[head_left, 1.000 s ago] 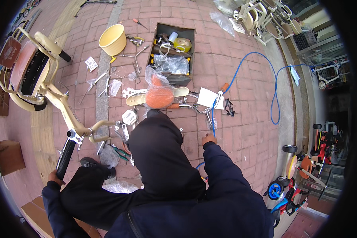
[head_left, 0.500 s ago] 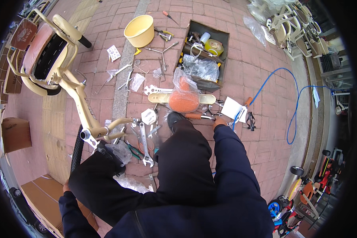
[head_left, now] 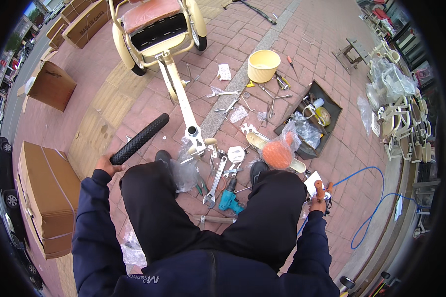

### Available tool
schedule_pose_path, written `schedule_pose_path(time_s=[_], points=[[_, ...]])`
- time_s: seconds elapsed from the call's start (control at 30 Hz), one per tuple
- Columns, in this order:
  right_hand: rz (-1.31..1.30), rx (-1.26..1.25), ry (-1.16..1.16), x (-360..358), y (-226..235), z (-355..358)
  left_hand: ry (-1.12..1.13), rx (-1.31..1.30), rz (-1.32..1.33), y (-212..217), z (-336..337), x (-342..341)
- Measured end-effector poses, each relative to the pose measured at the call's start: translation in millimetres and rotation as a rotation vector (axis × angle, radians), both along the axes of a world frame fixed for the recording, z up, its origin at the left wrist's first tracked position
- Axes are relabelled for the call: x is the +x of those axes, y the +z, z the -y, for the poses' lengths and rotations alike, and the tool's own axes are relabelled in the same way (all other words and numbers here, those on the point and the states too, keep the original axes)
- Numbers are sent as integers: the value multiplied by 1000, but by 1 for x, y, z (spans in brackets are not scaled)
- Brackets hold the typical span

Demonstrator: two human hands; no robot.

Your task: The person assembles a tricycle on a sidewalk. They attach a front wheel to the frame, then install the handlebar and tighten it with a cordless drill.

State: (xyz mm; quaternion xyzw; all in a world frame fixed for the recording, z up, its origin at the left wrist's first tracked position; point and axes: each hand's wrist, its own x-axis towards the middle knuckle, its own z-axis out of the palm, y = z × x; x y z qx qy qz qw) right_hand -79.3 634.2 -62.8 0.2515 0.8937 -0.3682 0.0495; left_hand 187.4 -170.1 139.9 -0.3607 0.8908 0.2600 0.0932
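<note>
The black tire (head_left: 140, 139) is pointing toward two o'clock from the left hand (head_left: 109, 164), which is holding its near end. The right hand (head_left: 318, 204) is holding an orange-ended handlebar (head_left: 319, 186), at twelve o'clock.

Bright, diffuse daylight casts soft, faint shadows, and the fisheye view curves into black edges.

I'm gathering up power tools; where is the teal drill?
In the head view's lower middle, the teal drill lies between the person's legs, just right of the adjustable wrench.
</note>
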Motion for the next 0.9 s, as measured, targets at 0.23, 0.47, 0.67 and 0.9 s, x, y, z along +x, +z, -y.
schedule_pose_path(time_s=[0.23, 0.47, 0.67, 0.9], points=[[-249, -425, -138, 3, 72, 16, 82, -97, -48, 12, -9, -62], [-145, 346, 491, 29, 17, 16, 112, 9, -172, -9, 2, -65], [287, 466, 901, 28, 18, -16, 334, 71, -434, 59, 45, -66], [-72, 369, 614, -41, 180, 89, 313, 264, -785, 195, 0, -62]])
